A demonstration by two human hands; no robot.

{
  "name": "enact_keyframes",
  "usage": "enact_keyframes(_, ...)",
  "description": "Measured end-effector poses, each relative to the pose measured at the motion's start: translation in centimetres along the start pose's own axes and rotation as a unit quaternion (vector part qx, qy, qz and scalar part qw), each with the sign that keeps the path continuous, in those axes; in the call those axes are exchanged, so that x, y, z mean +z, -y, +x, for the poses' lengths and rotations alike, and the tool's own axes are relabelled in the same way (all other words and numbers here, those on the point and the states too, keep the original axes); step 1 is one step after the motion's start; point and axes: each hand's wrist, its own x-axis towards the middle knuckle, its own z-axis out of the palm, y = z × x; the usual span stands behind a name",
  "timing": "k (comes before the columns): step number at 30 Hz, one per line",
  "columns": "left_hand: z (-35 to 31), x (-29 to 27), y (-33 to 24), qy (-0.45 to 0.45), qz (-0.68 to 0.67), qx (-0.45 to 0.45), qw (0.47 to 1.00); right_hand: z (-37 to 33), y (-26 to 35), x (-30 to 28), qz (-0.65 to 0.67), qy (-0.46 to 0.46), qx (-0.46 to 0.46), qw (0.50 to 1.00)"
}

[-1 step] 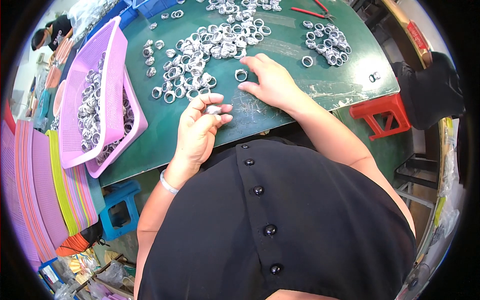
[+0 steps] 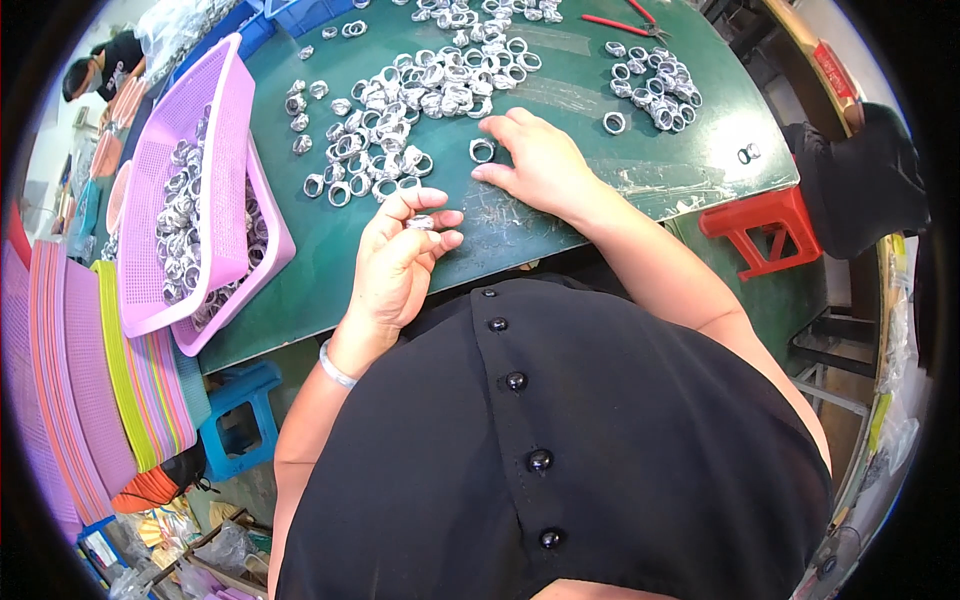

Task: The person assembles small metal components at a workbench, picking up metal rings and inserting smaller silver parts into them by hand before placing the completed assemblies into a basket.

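Silver-coloured metal rings with chunky tops lie in a loose heap [image 2: 455, 90] on the green tabletop. A ring [image 2: 420, 223] is pinched between the thumb and fingers of my left hand [image 2: 395, 250], just above the table's near edge. To its right, my right hand [image 2: 540, 165] rests palm down, thumb and fingers apart. Between those fingertips, a single ring [image 2: 482, 151] stands on the table, and I see no grip on it. The undersides of the right fingers are hidden.
A smaller group of rings [image 2: 660, 90] lies to the right, below red-handled pliers [image 2: 628, 22]. Two stacked pink baskets [image 2: 222, 170] holding rings lean over the table's left edge. Red [image 2: 765, 230] and blue [image 2: 240, 420] stools stand beside the table. Another person [image 2: 105, 68] is at far left.
The ring in my left hand has turned slightly and shows more sharply. My right thumb has shifted a little to the left.
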Motion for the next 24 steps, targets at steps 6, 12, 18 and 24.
enact_keyframes(6,0.0,-0.6,-0.2,-0.013,0.014,-0.033,0.999,0.3,-0.2,0.6,-0.038,0.001,-0.024,0.999)
enact_keyframes(12,0.0,0.3,0.0,-0.033,0.112,-0.02,0.993,-1.1,1.6,0.0,0.287,0.008,-0.037,0.957)
enact_keyframes(18,0.2,1.4,0.1,-0.032,0.28,0.106,0.954,-2.1,3.2,-0.1,0.266,-0.029,-0.127,0.955)
enact_keyframes(24,0.2,0.3,0.9,-0.027,0.311,0.16,0.936,-2.4,3.4,-0.5,0.289,0.005,-0.109,0.951)
